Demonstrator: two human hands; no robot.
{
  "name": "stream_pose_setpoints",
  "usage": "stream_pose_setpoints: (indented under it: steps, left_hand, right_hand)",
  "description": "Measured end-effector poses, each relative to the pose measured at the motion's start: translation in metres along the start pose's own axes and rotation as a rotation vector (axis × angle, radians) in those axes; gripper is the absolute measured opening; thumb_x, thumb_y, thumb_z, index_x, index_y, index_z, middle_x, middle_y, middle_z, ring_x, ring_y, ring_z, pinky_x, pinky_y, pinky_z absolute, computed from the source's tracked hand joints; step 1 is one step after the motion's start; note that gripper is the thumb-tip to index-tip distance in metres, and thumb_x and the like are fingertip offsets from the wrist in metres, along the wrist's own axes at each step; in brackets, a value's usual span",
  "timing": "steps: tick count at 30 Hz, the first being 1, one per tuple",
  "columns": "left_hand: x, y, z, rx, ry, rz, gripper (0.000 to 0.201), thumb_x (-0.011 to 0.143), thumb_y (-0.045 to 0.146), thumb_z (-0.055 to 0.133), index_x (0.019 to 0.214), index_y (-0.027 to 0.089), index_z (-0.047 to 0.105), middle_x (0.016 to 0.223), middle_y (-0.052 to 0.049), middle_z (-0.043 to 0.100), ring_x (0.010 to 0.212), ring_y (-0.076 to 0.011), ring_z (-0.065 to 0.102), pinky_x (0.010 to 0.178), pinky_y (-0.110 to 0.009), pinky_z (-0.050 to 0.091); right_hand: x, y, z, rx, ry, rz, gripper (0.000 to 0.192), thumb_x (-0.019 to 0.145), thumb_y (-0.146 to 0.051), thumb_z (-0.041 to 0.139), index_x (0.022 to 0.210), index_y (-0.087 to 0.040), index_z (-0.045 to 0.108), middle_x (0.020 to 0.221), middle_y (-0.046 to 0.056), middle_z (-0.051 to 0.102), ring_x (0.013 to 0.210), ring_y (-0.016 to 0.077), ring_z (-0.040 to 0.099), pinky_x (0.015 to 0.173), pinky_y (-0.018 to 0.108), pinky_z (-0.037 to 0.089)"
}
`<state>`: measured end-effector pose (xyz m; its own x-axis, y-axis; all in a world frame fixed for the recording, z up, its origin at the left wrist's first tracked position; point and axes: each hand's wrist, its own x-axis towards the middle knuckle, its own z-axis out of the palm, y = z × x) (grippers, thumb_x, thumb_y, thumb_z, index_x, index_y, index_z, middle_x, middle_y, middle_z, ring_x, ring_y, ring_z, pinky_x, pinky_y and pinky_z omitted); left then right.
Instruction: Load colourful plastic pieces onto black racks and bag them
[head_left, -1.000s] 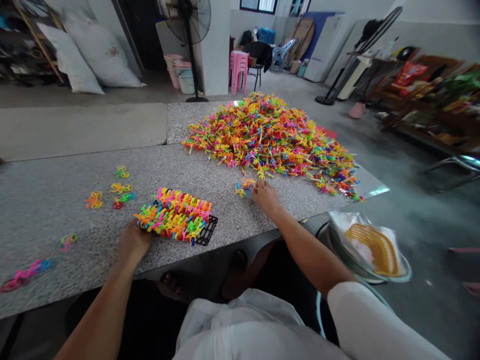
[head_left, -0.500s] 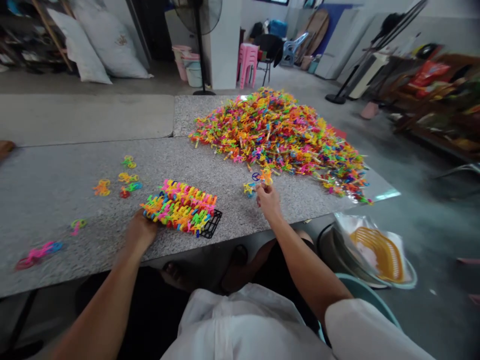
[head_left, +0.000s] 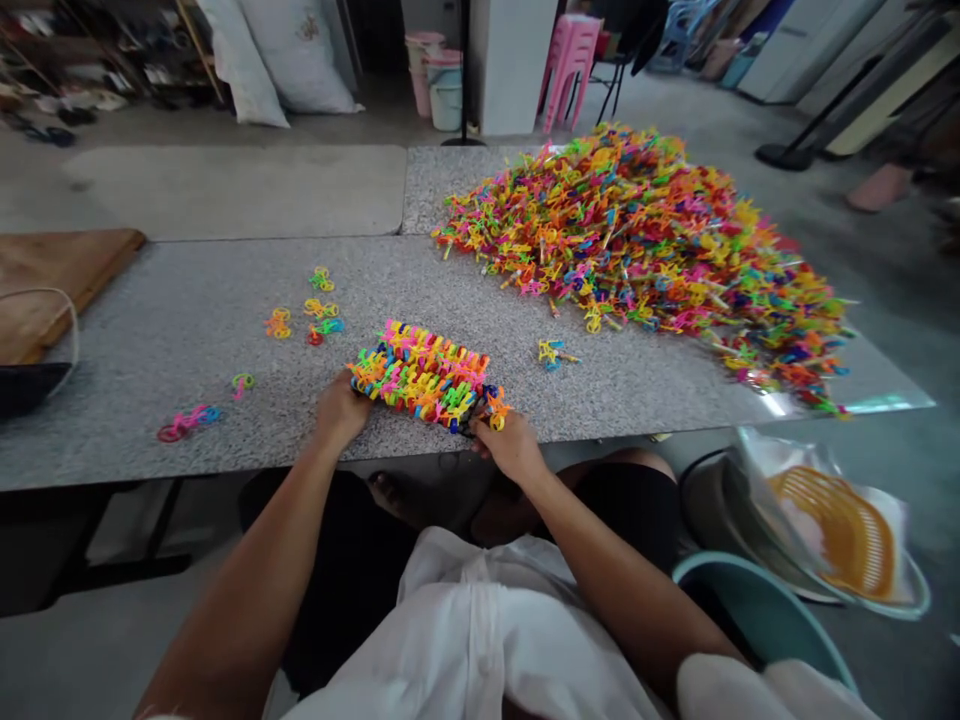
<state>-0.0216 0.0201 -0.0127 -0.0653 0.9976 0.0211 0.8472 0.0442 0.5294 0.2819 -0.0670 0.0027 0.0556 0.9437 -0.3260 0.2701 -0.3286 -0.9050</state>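
On the speckled grey surface (head_left: 187, 330) a black grid rack (head_left: 421, 377) packed with coloured plastic pieces sits near the front edge. The left hand (head_left: 339, 410) grips its left end; the right hand (head_left: 511, 447) pinches an orange piece (head_left: 495, 408) at its right corner. This looks like the seating step: the piece likely needs pressing into an open slot.

Left hand (head_left: 339, 410) grips left end of filled black rack (head_left: 421, 375); right hand (head_left: 512, 447) pinches orange piece (head_left: 495, 408) at its right end (huge colourful pile (head_left: 645, 230) beyond), granite table (head_left: 150, 350).

One head-worn camera looks forward and down, close over the table (head_left: 187, 340).
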Motion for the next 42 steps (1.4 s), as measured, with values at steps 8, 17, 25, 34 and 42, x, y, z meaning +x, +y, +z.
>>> stream_pose_setpoints:
  steps: [8,17,25,34,42]
  left_hand:
    - [-0.001,0.002,0.002,0.000,0.047,-0.002,0.034,0.093,0.031,0.058,0.119,0.018,0.075,0.123,-0.015,0.079,0.119,-0.0336,0.073,0.098,-0.038,0.057]
    - [0.000,-0.002,-0.001,0.066,0.039,-0.014,0.034,0.091,0.033,0.059,0.118,0.018,0.073,0.117,-0.013,0.080,0.118,-0.0353,0.073,0.098,-0.041,0.059]
    - [0.000,0.000,-0.003,0.087,0.038,-0.041,0.037,0.092,0.036,0.057,0.119,0.017,0.073,0.121,-0.014,0.078,0.119,-0.0365,0.072,0.100,-0.043,0.059]
    - [0.001,0.001,-0.003,0.090,0.040,-0.023,0.035,0.090,0.036,0.055,0.114,0.017,0.073,0.119,-0.016,0.078,0.118,-0.0368,0.073,0.099,-0.043,0.059]
    - [0.007,-0.012,0.001,0.090,0.049,-0.011,0.043,0.091,0.040,0.057,0.124,0.016,0.072,0.124,-0.018,0.077,0.120,-0.0402,0.072,0.098,-0.045,0.060]
  right_hand:
    - [0.000,-0.009,0.008,-0.670,0.040,-0.215,0.016,0.103,-0.025,0.062,0.109,-0.018,0.075,0.104,0.011,0.082,0.098,0.0249,0.077,0.081,0.028,0.051]
    - [-0.009,0.002,0.017,-0.869,-0.033,-0.328,0.021,0.109,-0.024,0.054,0.120,-0.015,0.070,0.117,0.015,0.077,0.107,0.0243,0.073,0.088,0.028,0.051]
    - [-0.006,-0.006,0.011,-0.832,-0.103,-0.302,0.023,0.110,-0.026,0.053,0.122,-0.016,0.070,0.121,0.014,0.077,0.112,0.0252,0.074,0.092,0.030,0.052]
    - [-0.004,-0.016,0.012,-0.830,-0.149,-0.299,0.029,0.111,-0.031,0.053,0.125,-0.015,0.073,0.122,0.016,0.079,0.108,0.0258,0.076,0.086,0.029,0.053]
    - [0.052,-0.022,-0.105,-0.883,0.286,-0.107,0.037,0.111,-0.019,0.046,0.137,-0.017,0.072,0.129,0.015,0.077,0.117,0.0244,0.073,0.098,0.030,0.051]
